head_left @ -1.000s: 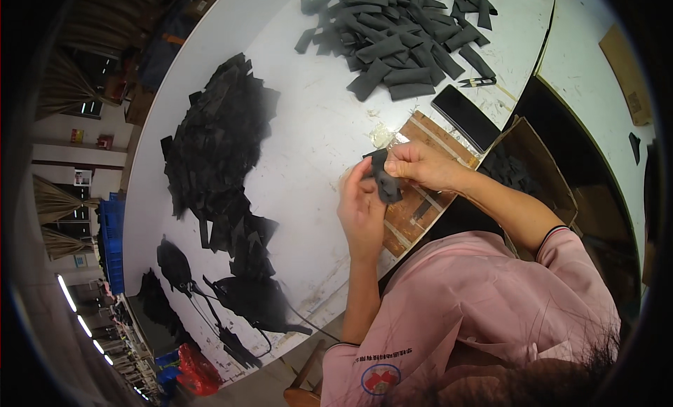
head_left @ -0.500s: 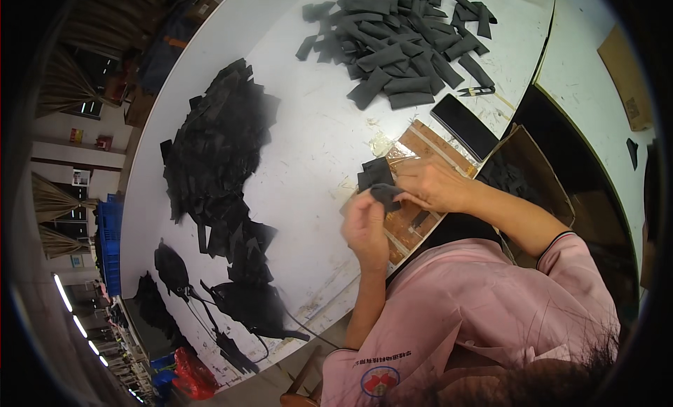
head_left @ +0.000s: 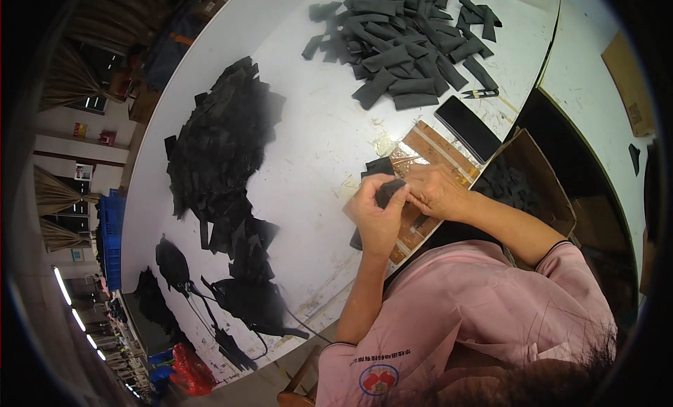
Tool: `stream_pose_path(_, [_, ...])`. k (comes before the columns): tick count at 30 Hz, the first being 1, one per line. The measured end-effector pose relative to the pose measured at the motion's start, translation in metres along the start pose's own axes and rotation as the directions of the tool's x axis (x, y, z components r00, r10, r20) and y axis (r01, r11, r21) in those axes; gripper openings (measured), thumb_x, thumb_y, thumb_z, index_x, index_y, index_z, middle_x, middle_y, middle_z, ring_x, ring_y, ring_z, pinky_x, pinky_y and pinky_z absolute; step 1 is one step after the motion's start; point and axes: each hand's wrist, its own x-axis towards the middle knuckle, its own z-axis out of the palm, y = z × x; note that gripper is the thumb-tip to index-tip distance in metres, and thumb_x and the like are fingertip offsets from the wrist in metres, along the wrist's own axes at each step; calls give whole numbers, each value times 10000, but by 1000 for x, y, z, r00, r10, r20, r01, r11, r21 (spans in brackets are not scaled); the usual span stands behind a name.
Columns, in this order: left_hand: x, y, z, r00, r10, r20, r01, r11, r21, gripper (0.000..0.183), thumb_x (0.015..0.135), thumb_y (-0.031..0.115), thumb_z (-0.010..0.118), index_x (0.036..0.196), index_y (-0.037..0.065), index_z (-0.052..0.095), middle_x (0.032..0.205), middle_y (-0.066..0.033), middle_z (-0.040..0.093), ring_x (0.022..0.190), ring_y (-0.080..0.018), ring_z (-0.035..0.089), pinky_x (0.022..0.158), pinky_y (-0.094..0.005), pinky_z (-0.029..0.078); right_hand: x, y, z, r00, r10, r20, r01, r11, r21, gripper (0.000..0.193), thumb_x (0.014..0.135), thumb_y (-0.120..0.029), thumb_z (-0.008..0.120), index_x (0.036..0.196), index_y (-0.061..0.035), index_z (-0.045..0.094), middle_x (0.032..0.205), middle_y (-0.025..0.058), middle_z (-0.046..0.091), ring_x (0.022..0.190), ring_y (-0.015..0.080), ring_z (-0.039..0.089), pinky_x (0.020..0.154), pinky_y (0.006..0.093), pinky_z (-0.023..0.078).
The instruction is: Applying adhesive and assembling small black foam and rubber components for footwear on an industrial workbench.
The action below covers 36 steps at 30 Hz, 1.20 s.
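**Dark cloth piece worked between two hands over a wooden board**

From where I'm standing, the dark cloth piece (head_left: 390,191) is up over the left part of the wooden board (head_left: 410,235). The left hand (head_left: 375,214) has it, its grip narrow, with thumb and fingers closed around the folded cloth. The right hand (head_left: 436,191) is over the middle of the board, its fingers curled in and right up against the left thumb; its fingertips are mostly hidden, so I can't tell whether that grip is pinching the cloth too.

More dark cloth (head_left: 379,167) lies at the board's far left corner, just past the left hand. A black phone (head_left: 468,129) lies just beside the board's far right edge, and small snips (head_left: 480,94) rest beyond it. Farther past the board, a heap of dark strips (head_left: 403,46) spreads over the white tabletop (head_left: 315,126). Well to the board's left sits a black pile (head_left: 221,140). To its right stands an open cardboard box (head_left: 545,168) with dark pieces inside.
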Motion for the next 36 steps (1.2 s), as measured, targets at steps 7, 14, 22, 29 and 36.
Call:
stream_pose_path(7, [1,11,10,991,132,11,-127,925,359,140,704,-50,624,794,-23,520,786,-49,547,718,-95,516,665,-215,424,-1,13,6,999,20,47,-33,956,291,152,784,-137,518,693,-21,481,602,116,461,621,301,475,559,384,400])
stream_pose_path(14, [-5,27,10,999,26,-29,-36,925,-378,189,723,-65,577,906,-25,550,906,-120,554,842,-180,532,753,-284,437,-1,13,-1,992,18,125,-39,986,162,160,776,-156,555,719,-17,501,641,124,507,662,306,496,595,383,413])
stream_pose_path(22, [-3,26,-3,969,239,61,-208,925,-318,185,755,-95,541,933,-48,559,941,-133,547,847,-165,527,741,-253,452,5,2,-12,995,-24,96,12,993,118,146,756,-144,565,720,-23,491,645,129,497,656,304,499,583,368,412])
stream_pose_path(29, [-2,37,5,996,81,-44,-89,963,-255,198,744,-105,516,920,-33,569,898,-121,595,823,-155,556,770,-254,434,-1,13,3,988,94,123,-122,963,242,157,775,-155,548,705,-34,476,640,140,487,655,320,502,575,389,401])
stream_pose_path(36, [-4,31,-7,958,206,-200,-267,895,-358,67,798,-9,530,861,-14,551,897,-128,569,822,-168,525,785,-277,413,16,-3,-19,992,42,122,-62,985,164,229,777,-209,570,679,-27,471,633,134,492,647,315,506,568,390,403])
